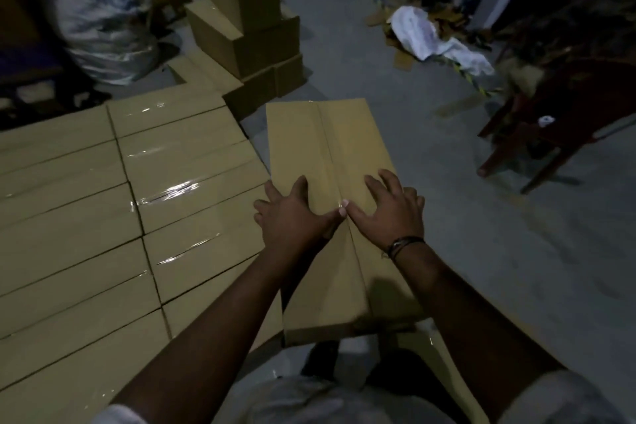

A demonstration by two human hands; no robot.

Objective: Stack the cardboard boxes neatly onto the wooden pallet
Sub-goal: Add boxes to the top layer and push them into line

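The left hand [296,217] and right hand [390,213] press flat, fingers [390,181] open, on the long box [330,141]. It looks stiff and smooth, so grip under its sides.

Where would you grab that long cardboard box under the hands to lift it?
Probably its two long sides, one hand from each side, about midway along. The box lies flat, long and narrow, pointing away from the person; its smooth top, where the left hand and right hand rest, offers no hold.

Stacked boxes [69,217] run off the left edge (whatever bears them is hidden).
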